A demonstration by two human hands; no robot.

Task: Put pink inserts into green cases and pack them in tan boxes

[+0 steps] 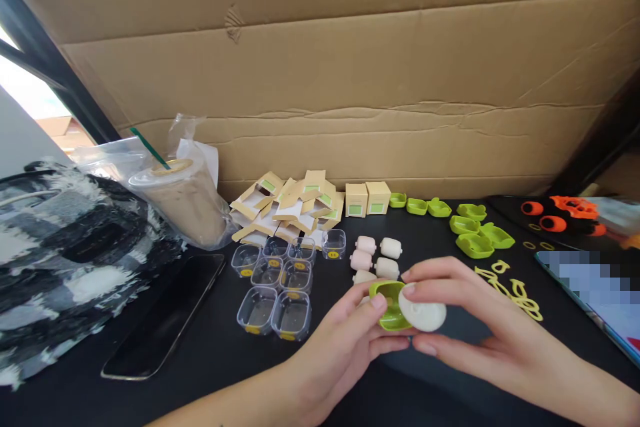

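Observation:
My left hand (345,327) grips a small green plastic shell (387,303), its hollow side facing up toward me. Between the thumb and fingers of my right hand (465,307) is a white rounded plastic piece (425,312), held against the right side of the green shell. I cannot tell whether the two parts are joined. Just behind my hands lie several small rollers, some pink (361,259) and some cream (391,248). More green shells (475,244) and pale yellow rings (520,289) rest to the right.
Clear plastic cups (257,309) with yellow labels stand left of my hands. Behind them are flat cardboard boxes (300,203) and two upright boxes (378,198). A phone (165,317), a bagged drink (185,203), orange parts (553,223) and a lit screen (595,293) lie around the sides.

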